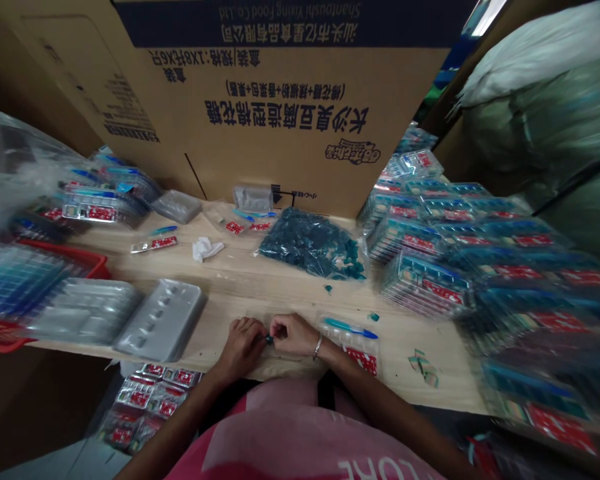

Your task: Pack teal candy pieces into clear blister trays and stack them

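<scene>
Though tiny in view, seemingly a teal piece [269,339] pinched between left hand [241,347] and right hand [293,335].

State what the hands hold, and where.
Both the left hand and right hand pinch a small dark teal piece; the part held is too small to tell.

Glossy plastic pkg [350,343], smooth wood bench [240,287]

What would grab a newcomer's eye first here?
A large cardboard carton stands behind the wooden table, its printing upside down in this view. Clear plastic packs with red labels are piled at the right, and a clear bag of dark teal pieces lies mid-table. At the near edge, the left hand and right hand pinch a small dark piece.
</scene>
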A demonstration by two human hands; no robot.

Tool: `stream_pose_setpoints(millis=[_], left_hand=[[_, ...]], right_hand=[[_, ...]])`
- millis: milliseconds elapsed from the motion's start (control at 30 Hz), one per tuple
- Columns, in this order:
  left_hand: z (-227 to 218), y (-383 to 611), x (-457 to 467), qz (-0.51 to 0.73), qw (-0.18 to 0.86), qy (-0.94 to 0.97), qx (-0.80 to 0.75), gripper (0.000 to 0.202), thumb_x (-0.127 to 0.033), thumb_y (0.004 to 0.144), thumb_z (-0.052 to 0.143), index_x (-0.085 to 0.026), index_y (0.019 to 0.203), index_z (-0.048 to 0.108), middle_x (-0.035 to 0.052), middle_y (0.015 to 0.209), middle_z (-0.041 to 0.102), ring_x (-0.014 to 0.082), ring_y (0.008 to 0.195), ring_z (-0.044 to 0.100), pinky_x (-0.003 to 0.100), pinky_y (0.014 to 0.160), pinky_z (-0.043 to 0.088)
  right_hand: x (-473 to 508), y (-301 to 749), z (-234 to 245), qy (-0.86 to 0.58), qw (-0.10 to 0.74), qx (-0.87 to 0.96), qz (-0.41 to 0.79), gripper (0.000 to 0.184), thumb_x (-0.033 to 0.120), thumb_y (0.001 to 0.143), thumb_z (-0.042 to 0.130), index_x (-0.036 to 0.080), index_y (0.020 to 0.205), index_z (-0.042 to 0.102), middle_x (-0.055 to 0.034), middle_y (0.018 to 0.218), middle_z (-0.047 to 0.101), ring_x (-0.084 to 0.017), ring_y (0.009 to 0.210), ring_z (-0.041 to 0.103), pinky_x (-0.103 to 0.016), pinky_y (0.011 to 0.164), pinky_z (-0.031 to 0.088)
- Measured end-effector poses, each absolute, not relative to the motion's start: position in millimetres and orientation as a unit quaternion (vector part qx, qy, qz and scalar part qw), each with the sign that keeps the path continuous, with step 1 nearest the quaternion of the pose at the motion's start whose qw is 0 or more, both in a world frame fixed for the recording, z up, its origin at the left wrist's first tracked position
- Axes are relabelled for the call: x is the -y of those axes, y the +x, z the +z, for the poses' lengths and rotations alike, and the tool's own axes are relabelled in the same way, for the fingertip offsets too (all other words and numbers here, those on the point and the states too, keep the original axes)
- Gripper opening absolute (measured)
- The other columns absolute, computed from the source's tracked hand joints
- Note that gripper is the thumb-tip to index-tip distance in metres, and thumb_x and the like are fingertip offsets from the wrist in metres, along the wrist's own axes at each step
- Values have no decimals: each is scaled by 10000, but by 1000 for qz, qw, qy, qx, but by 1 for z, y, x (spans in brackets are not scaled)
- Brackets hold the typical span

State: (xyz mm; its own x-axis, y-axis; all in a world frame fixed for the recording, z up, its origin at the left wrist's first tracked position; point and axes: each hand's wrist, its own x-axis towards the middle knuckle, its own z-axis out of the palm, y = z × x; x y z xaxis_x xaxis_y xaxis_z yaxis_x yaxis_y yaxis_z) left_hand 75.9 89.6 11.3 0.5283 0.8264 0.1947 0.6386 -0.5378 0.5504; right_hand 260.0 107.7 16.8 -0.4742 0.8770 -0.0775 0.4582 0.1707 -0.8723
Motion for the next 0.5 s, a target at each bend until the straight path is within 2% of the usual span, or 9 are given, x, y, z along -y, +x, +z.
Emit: stream_pose_setpoints(millis=[133, 233, 333, 500], left_hand=[[11, 74, -90, 241, 233, 837, -432, 81, -209, 854, 414, -204, 840, 493, 30, 813, 604, 186, 795, 523, 337, 742, 333], [9, 73, -89, 245, 232, 840, -424, 84, -208, 863, 397, -203, 848, 480, 27, 812, 592, 185, 798, 515, 342, 748, 328], [9, 74, -88, 230, 227, 845, -426, 76, -194, 853, 403, -205, 838, 477, 29, 821, 584, 189, 811, 504, 349, 757, 321], [15, 77, -87, 206, 225, 841, -446, 52, -175, 812, 444, -198, 791, 487, 34, 824, 585, 200, 821, 486, 355, 756, 315]], right_hand=[[-112, 263, 19, -442, 203, 730, 480, 152, 102, 677, 561, 161, 779, 656, 46, 634, 605, -80, 576, 516, -170, 545, 388], [-113, 261, 18, -449, 174, 744, 463, 83, 163, 663, 636, 159, 741, 663, 46, 616, 597, -81, 567, 506, -173, 532, 363], [-112, 259, 19, -462, 164, 749, 446, 71, 159, 650, 655, 160, 720, 666, 48, 602, 589, -80, 557, 494, -175, 523, 339], [-115, 259, 27, -468, 140, 766, 419, 103, 136, 719, 577, 168, 726, 675, 32, 630, 611, -86, 571, 494, -181, 531, 324]])
